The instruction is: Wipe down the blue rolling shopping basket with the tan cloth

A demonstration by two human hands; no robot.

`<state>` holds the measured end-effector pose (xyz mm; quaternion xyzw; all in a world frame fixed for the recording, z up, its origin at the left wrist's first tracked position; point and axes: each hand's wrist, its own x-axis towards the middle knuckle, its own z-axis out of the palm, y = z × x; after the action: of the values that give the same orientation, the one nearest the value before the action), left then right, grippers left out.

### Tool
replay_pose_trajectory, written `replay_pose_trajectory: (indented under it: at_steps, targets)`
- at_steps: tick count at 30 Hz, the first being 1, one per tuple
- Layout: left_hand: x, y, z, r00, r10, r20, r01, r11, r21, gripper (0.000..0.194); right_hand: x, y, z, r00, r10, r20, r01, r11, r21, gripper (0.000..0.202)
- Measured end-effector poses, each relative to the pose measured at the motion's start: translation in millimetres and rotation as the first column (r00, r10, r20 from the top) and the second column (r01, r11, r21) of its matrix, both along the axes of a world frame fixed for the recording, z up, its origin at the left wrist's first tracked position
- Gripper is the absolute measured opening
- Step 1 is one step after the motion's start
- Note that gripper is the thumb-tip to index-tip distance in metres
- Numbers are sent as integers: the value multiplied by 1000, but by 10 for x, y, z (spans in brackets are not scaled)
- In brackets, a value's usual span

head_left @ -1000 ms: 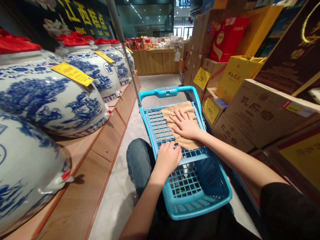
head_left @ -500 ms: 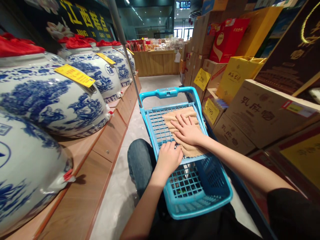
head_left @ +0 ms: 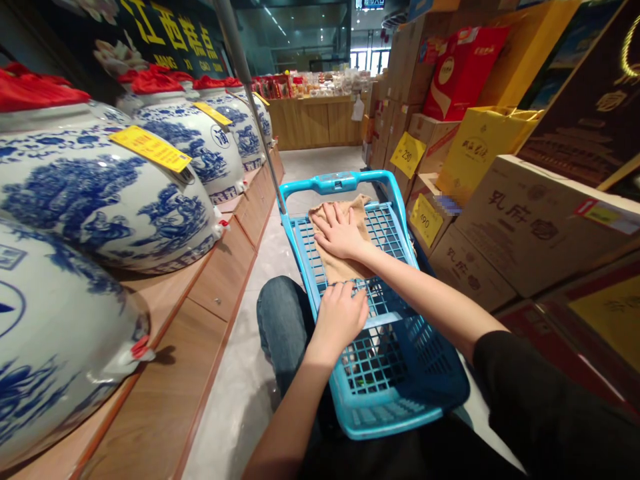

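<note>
A blue plastic shopping cart (head_left: 400, 421) with a gridded upper panel stands right in front of my knees. On the upper left of that panel lies a crumpled tan cloth (head_left: 340, 267). My right hand (head_left: 343, 235) presses flat on the cloth, fingers spread. Below it, my left hand (head_left: 343, 317) is curled over the panel's lower edge, its fingertips on the grid. What lies beneath the left palm is hidden. The lower basket opens toward me under the panel.
Big blue-and-white porcelain jars (head_left: 170, 220) with red cloth tops line a wooden ledge (head_left: 200, 320) at left. Stacked cartons (head_left: 535, 220), a yellow gift bag (head_left: 475, 150) and price cards crowd the right. A grey pole (head_left: 260, 127) rises at the cart's left. A wooden counter (head_left: 315, 123) stands ahead.
My right hand has slid the cloth left and a little forward across the grid, uncovering the panel's right side. My left hand stays on the lower edge.
</note>
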<state>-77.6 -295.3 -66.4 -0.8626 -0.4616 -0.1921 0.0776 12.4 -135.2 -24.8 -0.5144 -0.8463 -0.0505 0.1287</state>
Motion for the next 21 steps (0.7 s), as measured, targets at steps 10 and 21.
replay_pose_trajectory:
  at_steps: [10,21]
  targets:
    - [1,-2,-30,1000,4,11,-4,1000,-16,19,-313,-39,-7,943,29,-332,-55,996,-70,58]
    - [-18,17,-25,999,-9,38,10,1000,-8,20,688,-57,153,921,-340,-191,357,932,67,37]
